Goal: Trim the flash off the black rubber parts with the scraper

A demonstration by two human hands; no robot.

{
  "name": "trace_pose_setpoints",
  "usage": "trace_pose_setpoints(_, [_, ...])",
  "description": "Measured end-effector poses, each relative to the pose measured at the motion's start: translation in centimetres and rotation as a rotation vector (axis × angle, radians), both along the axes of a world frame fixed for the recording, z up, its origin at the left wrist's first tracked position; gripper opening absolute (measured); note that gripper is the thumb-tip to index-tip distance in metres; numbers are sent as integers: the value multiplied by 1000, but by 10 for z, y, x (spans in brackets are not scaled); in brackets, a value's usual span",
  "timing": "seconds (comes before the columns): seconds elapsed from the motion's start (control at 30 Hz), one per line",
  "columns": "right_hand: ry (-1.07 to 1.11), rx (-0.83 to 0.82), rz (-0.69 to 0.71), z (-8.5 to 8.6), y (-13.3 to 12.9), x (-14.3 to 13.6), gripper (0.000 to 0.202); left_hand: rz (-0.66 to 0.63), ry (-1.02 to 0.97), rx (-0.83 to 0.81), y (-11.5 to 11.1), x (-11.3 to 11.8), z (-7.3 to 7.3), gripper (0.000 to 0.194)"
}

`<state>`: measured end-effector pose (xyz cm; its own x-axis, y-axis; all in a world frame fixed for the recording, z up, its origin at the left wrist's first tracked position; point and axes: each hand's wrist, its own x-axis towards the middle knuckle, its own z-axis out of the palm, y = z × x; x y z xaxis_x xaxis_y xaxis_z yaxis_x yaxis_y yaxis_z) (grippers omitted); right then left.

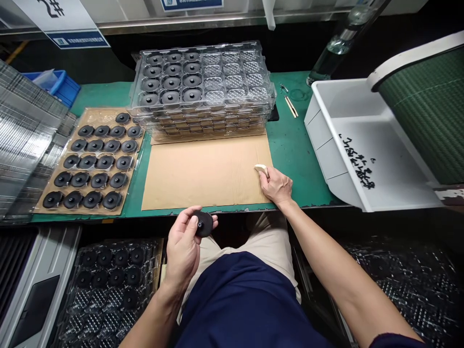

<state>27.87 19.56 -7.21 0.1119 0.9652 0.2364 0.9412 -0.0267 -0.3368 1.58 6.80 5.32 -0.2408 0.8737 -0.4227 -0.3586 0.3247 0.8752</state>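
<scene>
Round black plastic-looking disc [206, 225] is being pinched by left hand [184, 244], curved off-white piece [260, 168] by right hand [278, 186], slips risking drops.

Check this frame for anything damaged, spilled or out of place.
The front edge of the green tabletop looks chipped, with ragged dark patches near the white bin. Nothing looks spilled, and the round black part in the left hand shows no obvious damage.

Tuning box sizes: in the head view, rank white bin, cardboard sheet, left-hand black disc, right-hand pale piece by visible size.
1. White bin
2. Cardboard sheet
3. Black disc, left hand
4. Pale piece, right hand; partly covered, so visible part only
</scene>
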Motion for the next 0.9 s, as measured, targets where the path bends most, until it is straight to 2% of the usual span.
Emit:
trace_pose_setpoints(0.07, [0, -3, 0, 0, 0, 0, 26, 61, 179, 98, -8, 2, 2, 28])
trace_pose_setpoints(0.17, [2, -6, 0, 1, 0, 0, 26, 154, 473, 328, -29, -3, 0, 23])
trace_pose_setpoints(0.27, [5, -7, -3, 2, 0, 0, 25, 13, 667, 506, -50, -20, -6, 31])
trace_pose_setpoints(0.37, [7, -3, -5, 3, 0, -1, 25, -117, 689, 495, -59, -37, -11, 36])
trace_pose_setpoints(0.57, [32, 5, 0, 4, -1, -2, 24, -87, 575, 321, -58, -39, -14, 24])
trace_pose_setpoints(0.67, [65, 6, 0, 5, -2, -3, 22, -69, 595, 366, -56, -35, -10, 24])
trace_pose_setpoints(0.73, [96, 8, 4, 7, -1, -2, 22, -53, 728, 537, -52, -32, -4, 29])
trace_pose_setpoints(0.8, [139, 14, 5, 10, -1, -1, 22, -48, 944, 819, -45, -29, 4, 35])
trace_pose_setpoints(0.9, [228, 30, 4, 20, -8, -4, 36, -65, 1203, 1134, -36, -27, 16, 37])
